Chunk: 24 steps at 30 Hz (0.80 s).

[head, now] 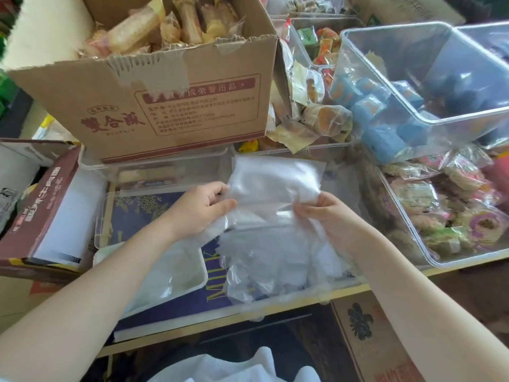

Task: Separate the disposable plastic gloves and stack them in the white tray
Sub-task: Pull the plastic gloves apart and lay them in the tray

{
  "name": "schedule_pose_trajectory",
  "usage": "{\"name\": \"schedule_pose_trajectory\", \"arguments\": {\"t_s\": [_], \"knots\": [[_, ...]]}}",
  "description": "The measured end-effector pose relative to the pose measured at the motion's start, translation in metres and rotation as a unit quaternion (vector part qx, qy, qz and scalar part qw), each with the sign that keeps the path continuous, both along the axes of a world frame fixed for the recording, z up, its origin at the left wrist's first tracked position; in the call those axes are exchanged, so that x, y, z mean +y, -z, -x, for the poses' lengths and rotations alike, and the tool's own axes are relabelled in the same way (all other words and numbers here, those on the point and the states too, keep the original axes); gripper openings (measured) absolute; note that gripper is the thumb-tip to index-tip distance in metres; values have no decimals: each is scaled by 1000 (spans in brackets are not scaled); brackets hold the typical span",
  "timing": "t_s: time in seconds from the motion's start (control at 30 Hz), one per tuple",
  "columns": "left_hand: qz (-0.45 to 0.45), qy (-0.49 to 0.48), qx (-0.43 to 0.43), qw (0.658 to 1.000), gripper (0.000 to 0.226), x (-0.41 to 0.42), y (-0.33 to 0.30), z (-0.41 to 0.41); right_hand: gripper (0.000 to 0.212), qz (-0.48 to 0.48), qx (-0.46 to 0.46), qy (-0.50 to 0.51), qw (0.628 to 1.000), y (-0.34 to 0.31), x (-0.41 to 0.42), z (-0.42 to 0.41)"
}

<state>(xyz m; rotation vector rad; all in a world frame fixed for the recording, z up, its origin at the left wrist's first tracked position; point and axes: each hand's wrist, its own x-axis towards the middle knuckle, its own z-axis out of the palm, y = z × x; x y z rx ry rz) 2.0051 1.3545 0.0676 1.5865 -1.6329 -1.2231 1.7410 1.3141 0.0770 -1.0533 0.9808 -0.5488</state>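
Above the white tray [192, 282], both hands pinch a filmy, crinkled glove [272, 183].

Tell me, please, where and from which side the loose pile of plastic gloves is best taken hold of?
Probably from above, pinching one thin edge at the top of the glove pile. The films lie flat, crumpled and overlapping, so a deeper grip would likely lift several at once. Both hands, left hand and right hand, already hold one sheet.
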Motion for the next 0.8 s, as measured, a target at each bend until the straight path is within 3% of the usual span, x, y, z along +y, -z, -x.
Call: {"name": "schedule_pose_trajectory", "arguments": {"t_s": [0.13, 0.23, 0.3, 0.37, 0.47, 0.6, 0.7, 0.8], "knots": [[-28, 19, -76, 997, 32, -3, -11, 21, 20, 40, 16, -25, 999, 0, -9, 10], [-112, 23, 50, 992, 75, -7, -12, 28, 19, 52, 27, -20, 998, 1, -16, 18], [-109, 6, 133, 985, 84, -9, -11, 32, 25, 45, 14, -23, 999, -3, -22, 22], [-93, -45, 196, 975, 76, -13, -13, 36, 22, 30, 13, -47, 998, -5, -26, 28], [-63, -122, 259, 956, 48, -18, -19, 42, 18, 49, 84, -95, 991, -3, -30, 30], [-65, -136, 314, 937, 30, -19, -23, 39, 9, 37, 41, -33, 998, -3, -35, 22], [-56, -124, 243, 960, 40, -15, -18, 37, 18, 37, 17, -14, 999, -2, -40, 18], [-31, -152, 201, 967, 46, -13, -10, 38, 13, 68, 42, -20, 997, -3, -44, 11]]}}
